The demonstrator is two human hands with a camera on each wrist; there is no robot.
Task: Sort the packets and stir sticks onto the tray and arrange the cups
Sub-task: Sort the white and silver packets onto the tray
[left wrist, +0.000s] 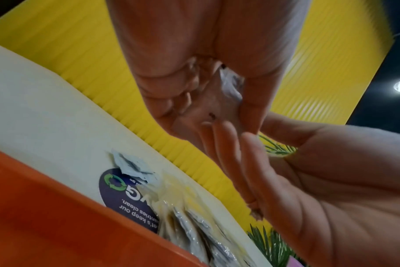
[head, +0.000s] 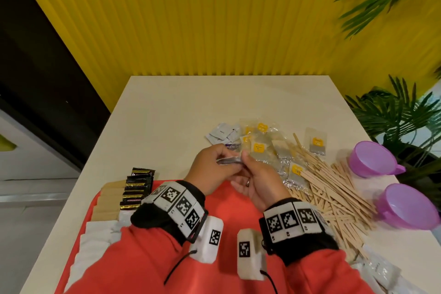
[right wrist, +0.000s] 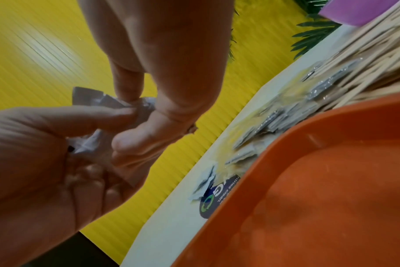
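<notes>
Both hands meet above the far edge of the orange tray (head: 229, 200). My left hand (head: 228, 162) grips a small stack of white packets (head: 229, 161) in its fingers (left wrist: 251, 101). My right hand (head: 243, 159) pinches the same white packets (right wrist: 87, 95) between thumb and forefinger. Black packets (head: 138, 186), brown packets (head: 108, 198) and white ones (head: 95, 234) lie in rows on the tray's left side. Loose white packets (head: 222, 133), clear yellow-labelled sachets (head: 260, 148) and a heap of wooden stir sticks (head: 334, 188) lie on the table beyond and to the right. Two purple cups (head: 372, 157) (head: 405, 205) stand at the right edge.
A cream table (head: 191, 102) backs onto a yellow ribbed wall. Potted palm leaves (head: 393, 114) overhang its right side. A purple round sticker (left wrist: 126, 202) lies under the sachets. More white packets (head: 379, 272) sit near the front right corner.
</notes>
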